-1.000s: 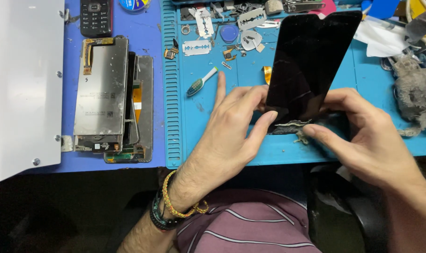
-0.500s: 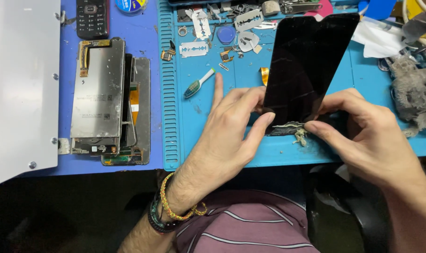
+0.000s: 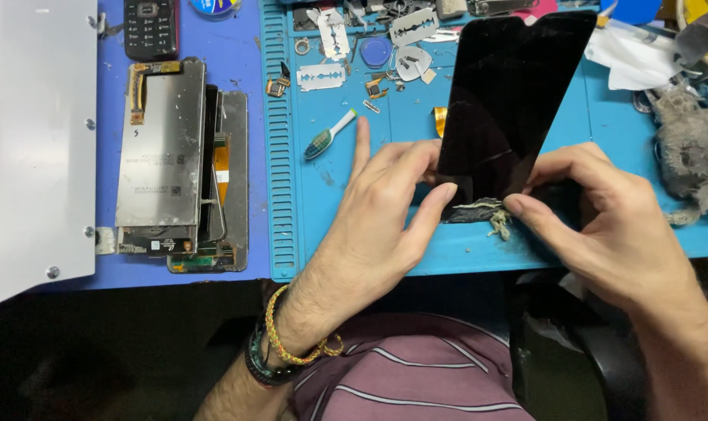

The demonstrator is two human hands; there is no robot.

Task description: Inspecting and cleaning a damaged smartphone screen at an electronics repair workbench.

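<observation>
Far left lies a grey metal panel, then a stack of opened phone frames and a toothbrush on the blue mat. My left hand pinches the black screen's near left edge. My right hand grips its near right corner, tilting it up above the mat.

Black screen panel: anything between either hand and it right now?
Nothing visible. The left hand and the right hand both pinch the lower end of the black screen panel directly. A frayed wad of fibres sits at that bottom edge, between the two thumbs, not blocking either grip.
</observation>
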